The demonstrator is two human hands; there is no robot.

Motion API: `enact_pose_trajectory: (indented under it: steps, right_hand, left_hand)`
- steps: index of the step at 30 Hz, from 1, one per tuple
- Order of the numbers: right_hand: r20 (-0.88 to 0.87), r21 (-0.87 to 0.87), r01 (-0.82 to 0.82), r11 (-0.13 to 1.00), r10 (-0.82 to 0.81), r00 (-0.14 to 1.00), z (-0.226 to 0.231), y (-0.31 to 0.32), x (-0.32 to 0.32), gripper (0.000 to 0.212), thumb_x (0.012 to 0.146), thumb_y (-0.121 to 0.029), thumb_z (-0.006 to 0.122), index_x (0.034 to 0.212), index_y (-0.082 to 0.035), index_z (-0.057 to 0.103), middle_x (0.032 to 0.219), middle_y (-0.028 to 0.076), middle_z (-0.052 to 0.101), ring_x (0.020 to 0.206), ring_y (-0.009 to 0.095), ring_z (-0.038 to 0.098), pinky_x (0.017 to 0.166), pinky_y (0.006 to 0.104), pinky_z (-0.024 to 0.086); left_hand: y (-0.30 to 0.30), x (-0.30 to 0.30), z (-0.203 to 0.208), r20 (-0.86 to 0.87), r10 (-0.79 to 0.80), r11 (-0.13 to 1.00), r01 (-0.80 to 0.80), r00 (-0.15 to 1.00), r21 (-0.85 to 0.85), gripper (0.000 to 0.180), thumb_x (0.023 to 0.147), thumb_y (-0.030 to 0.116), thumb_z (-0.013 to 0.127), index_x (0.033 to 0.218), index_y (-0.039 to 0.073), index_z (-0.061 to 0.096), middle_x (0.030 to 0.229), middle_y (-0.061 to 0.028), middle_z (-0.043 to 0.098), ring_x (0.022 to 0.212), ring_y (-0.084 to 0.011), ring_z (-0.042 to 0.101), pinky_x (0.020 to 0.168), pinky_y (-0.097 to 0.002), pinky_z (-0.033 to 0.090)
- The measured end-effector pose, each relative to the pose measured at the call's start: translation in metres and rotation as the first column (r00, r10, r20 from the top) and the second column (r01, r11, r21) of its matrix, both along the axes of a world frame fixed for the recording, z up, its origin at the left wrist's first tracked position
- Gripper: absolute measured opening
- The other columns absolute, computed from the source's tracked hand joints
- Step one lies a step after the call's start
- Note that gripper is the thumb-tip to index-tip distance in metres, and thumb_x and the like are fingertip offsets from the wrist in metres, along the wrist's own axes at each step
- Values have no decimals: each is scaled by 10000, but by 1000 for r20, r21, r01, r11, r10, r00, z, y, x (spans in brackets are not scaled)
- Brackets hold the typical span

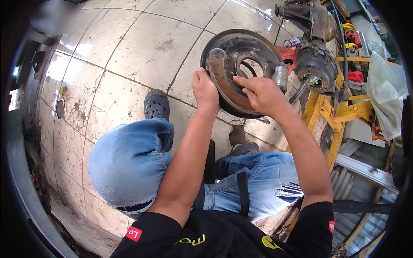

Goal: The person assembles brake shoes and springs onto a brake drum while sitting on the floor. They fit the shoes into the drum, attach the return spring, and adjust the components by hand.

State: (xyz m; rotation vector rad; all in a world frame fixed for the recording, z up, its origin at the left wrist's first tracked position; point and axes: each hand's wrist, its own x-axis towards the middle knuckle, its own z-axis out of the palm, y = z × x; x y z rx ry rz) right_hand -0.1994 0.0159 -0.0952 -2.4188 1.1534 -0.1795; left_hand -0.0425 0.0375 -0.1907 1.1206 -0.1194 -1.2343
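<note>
In front of me a round dark brake backing plate (234,41) is tilted, with an open hub hole near its middle. A curved, rust-brown brake shoe (220,79) lies against its left and lower side. My left hand (205,91) is closed round the left edge of the shoe, fingers partly hidden behind it. My right hand (263,95) reaches over the plate's lower right, its index finger and thumb drawn together beside the shoe's inner edge. Something thin shows at the fingertips, too small to name. A grey metal cylinder (281,77) sits at the plate's right edge.
On the right, an axle housing (316,64) with a protruding shaft rests by a yellow metal stand (333,114). A spray can (292,42) lies behind the plate. A clear plastic bag (385,94) hangs farther right. Cracked tiles (124,73) cover the floor.
</note>
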Motion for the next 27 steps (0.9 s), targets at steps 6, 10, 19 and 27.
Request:
enact_pose_trajectory:
  steps: [6, 10, 19, 27]
  right_hand:
    - [19, -18, -6, 1000, 6, 1000, -3, 1, -1, 354, 884, -65, 599, 1233, -96, 650, 930, 205, 674, 903, 398, 640, 807, 485, 502]
    - [64, -45, -16, 999, 19, 998, -4, 2, 0, 355, 885, -53, 592, 1238, -76, 624, 949, 211, 672, 915, 402, 638, 815, 491, 497]
    - [89, -17, 145, 989, -143, 986, 7, 6, 3, 291, 902, -78, 604, 1191, -59, 580, 990, 229, 681, 941, 429, 641, 797, 504, 498]
    - [0, 209, 302, 930, -309, 951, 49, 0, -18, 269, 895, -113, 657, 1136, -17, 586, 912, 247, 665, 879, 433, 644, 746, 463, 485]
  left_hand:
    - [1, -3, 4, 7, 15, 999, -15, 1000, 41, 349, 1063, 286, 349, 1066, -4, 544, 987, -112, 597, 864, -186, 566, 794, -338, 478]
    - [1, -3, -3, 39, 25, 999, -26, 999, 35, 358, 1061, 289, 355, 1067, -10, 550, 990, -112, 595, 876, -185, 559, 808, -339, 469]
    - [3, -3, -3, -29, 11, 1000, -11, 1000, 0, 320, 1061, 286, 348, 1117, 32, 534, 995, -89, 574, 893, -181, 576, 812, -361, 499]
    - [1, 0, -16, -74, -25, 999, 23, 997, -37, 347, 1044, 304, 340, 1100, 54, 574, 1032, -104, 610, 949, -203, 612, 879, -378, 508]
